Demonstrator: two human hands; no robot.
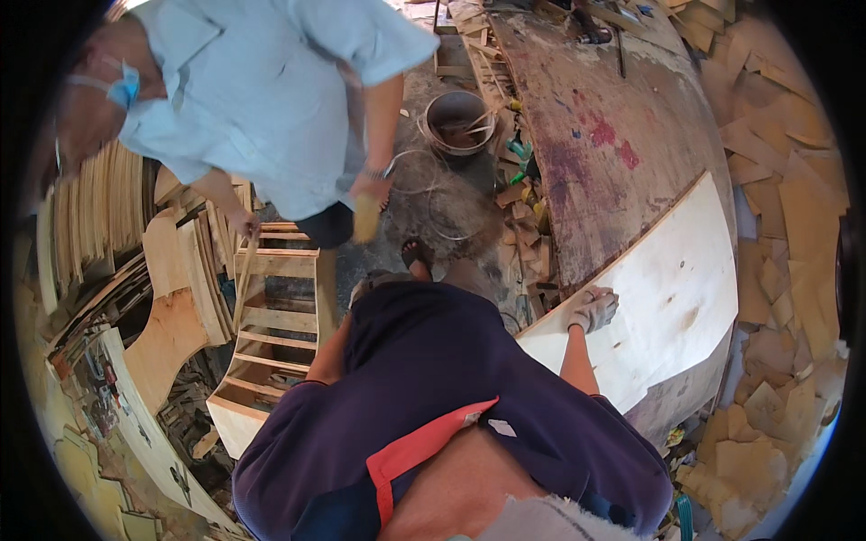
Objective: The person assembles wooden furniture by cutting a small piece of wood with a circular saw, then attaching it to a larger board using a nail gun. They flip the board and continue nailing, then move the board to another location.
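My right hand point(594, 309), in a greyish work glove, rests on a pale plywood panel point(678, 287) with its fingers laid on the surface. The panel has angled corners and lies on a stained, reddish-brown sheet. My left hand point(368, 283), also gloved, shows only in part beside my dark clothing; its fingers are hidden. Nearest to that hand stands a slatted wooden frame point(278, 317). Across from me, a person in a light blue shirt point(262, 99) holds a thin wooden strip point(244, 279) in one hand and a yellowish block-like thing point(366, 218) in the other.
A metal bucket point(458, 126) stands on the floor, near a loop of thin wire point(424, 185). Curved plywood pieces point(167, 338) and stacked strips point(95, 212) crowd the left. Scrap sheets point(762, 451) are heaped along the right. A power tool point(591, 29) lies on the stained sheet point(604, 99).
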